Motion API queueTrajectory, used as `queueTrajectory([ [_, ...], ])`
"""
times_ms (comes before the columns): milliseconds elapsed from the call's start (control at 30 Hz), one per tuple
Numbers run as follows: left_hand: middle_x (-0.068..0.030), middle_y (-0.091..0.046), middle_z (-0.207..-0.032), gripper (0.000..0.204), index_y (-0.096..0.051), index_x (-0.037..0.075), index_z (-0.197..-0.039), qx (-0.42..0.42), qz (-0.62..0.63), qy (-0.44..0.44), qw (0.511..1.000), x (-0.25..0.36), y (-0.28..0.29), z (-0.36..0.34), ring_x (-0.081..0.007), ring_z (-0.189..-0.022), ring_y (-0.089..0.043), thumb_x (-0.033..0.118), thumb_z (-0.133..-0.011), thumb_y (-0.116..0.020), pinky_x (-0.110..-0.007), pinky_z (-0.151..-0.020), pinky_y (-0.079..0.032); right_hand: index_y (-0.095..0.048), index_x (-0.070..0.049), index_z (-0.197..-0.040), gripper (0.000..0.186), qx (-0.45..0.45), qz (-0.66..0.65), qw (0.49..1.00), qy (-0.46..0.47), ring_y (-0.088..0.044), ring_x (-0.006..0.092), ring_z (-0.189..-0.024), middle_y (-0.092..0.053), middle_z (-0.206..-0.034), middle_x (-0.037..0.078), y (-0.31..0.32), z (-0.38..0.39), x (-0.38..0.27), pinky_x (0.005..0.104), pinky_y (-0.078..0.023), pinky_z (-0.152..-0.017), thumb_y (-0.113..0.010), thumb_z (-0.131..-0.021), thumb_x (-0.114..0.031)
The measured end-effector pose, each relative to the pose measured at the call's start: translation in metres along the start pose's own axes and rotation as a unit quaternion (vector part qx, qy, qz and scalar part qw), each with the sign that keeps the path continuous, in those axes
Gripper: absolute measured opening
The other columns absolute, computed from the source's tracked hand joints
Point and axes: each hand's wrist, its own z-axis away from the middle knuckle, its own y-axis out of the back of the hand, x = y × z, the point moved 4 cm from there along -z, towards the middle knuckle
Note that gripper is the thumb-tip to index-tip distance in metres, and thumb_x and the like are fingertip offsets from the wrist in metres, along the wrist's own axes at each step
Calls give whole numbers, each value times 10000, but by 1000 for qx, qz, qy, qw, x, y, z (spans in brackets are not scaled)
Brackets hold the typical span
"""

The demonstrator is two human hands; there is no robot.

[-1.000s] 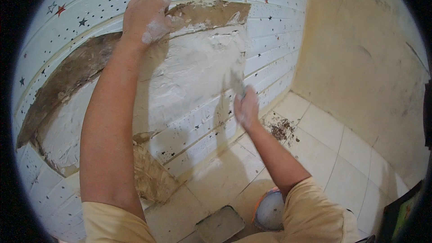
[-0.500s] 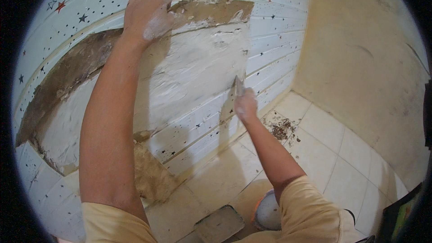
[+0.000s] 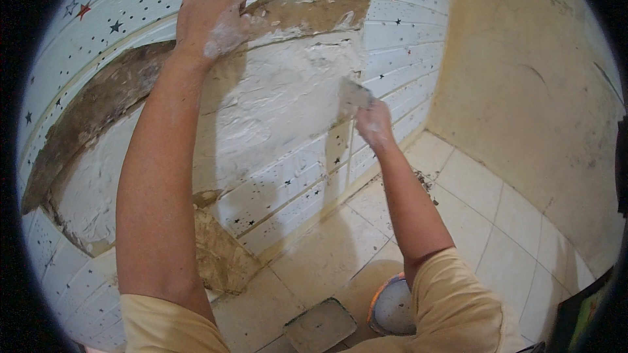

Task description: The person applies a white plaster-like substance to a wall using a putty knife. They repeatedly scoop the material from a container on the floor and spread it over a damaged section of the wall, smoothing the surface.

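Observation:
My left hand [image 3: 212, 19], smeared with white filler, presses flat against the wall at the upper edge of a bare brown patch [image 3: 98, 114]. My right hand [image 3: 374, 125] grips a putty knife [image 3: 352, 97], its blade laid against the right edge of a wide patch of fresh white filler [image 3: 261, 111]. The wall around is white panelling [image 3: 399, 46] dotted with small dark stars.
A grey trowel board [image 3: 320, 325] and a round tub of white filler [image 3: 392, 306] sit on the tiled floor by my knees. Crumbled debris [image 3: 422, 180] lies near the wall's foot. A beige plastered wall [image 3: 530, 91] closes the corner on the right.
My right hand has carried the putty knife upward and a little right along the filler's edge. My left hand has stayed pressed on the wall.

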Motion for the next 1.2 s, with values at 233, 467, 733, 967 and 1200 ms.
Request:
queueTrajectory([
  [233, -115, -606, -831, 209, -586, 69, -831, -10, -3, -4, 1000, 3, 3, -3, -318, -876, -567, 228, -710, -646, -458, -784, -425, -583, 19, -972, 290, 11, 65, 996, -57, -584, 427, -913, -614, -936, 261, 7, -12, -29, 466, -467, -811, -538, -764, -178],
  [467, -109, -607, -847, 209, -586, 72, -841, 29, 29, -15, 999, -5, 3, 3, -312, -885, -566, 226, -715, -650, -446, -788, -423, -554, -13, -1077, 314, 60, 53, 997, -4, -556, 397, -967, -540, -1075, 213, 18, 31, -82, 449, -461, -827, -536, -782, -117],
  [733, -98, -618, -887, 257, -612, 83, -911, -21, 26, 0, 999, 7, 8, -5, -295, -902, -563, 221, -700, -659, -435, -800, -417, -517, 3, -1086, 317, 119, 154, 977, 81, -605, 390, -859, -519, -1047, 222, -21, -9, -73, 460, -497, -753, -544, -806, -144],
  [967, -98, -620, -902, 268, -618, 85, -915, -7, 24, -7, 1000, -2, 7, 2, -291, -904, -562, 222, -689, -659, -429, -812, -413, -518, 16, -1124, 376, 117, 44, 991, -43, -563, 379, -957, -507, -1132, 215, 15, 11, -80, 424, -474, -823, -560, -773, -112],
  [1200, -94, -622, -925, 268, -614, 88, -922, -18, 15, 3, 1000, 8, 5, -3, -287, -922, -557, 226, -695, -655, -421, -811, -410, -492, 7, -1170, 378, 105, 127, 982, 92, -601, 380, -885, -518, -1065, 216, -6, 8, -57, 453, -493, -755, -526, -809, -101],
])
